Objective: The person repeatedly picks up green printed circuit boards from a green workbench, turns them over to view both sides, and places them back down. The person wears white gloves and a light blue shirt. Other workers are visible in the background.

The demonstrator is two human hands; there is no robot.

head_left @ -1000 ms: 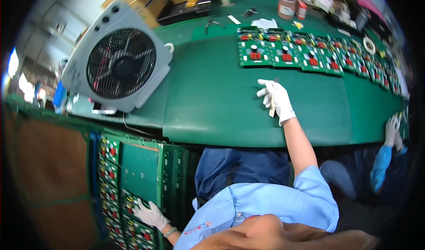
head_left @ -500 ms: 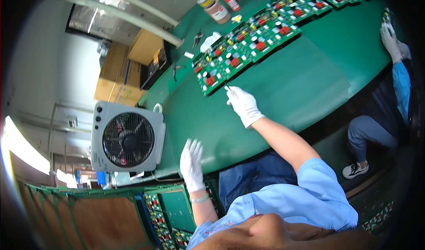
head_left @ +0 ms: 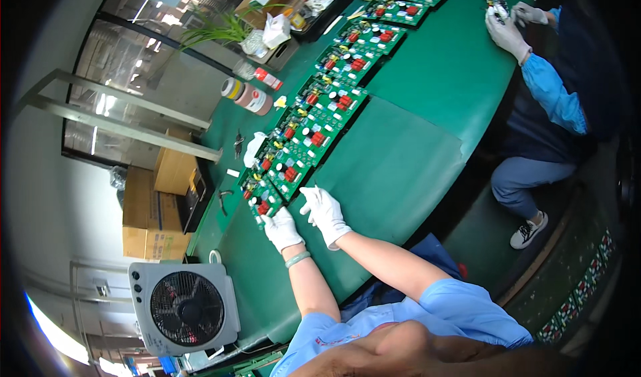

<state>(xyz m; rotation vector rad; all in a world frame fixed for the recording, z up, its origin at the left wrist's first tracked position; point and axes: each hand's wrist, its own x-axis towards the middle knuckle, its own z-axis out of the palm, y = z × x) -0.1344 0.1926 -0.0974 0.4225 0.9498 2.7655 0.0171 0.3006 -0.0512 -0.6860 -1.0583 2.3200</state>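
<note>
Head view: our gloved hands at a long green bench (head_left: 414, 150).
Left hand (head_left: 282, 229) grips the nearest circuit board (head_left: 264, 200); right hand (head_left: 324, 209) rests open beside a box fan (head_left: 183, 308).

At centre frame, the white-gloved left hand (head_left: 282, 229) covers the near edge of the nearest green circuit board with red parts (head_left: 262, 199), so its grip is unclear. Whether the white-gloved right hand (head_left: 324, 208) touches a board is too small to tell. At upper right, a co-worker's gloved hands (head_left: 509, 31) hide a small board, and the body is lost in the dark rim.
</note>
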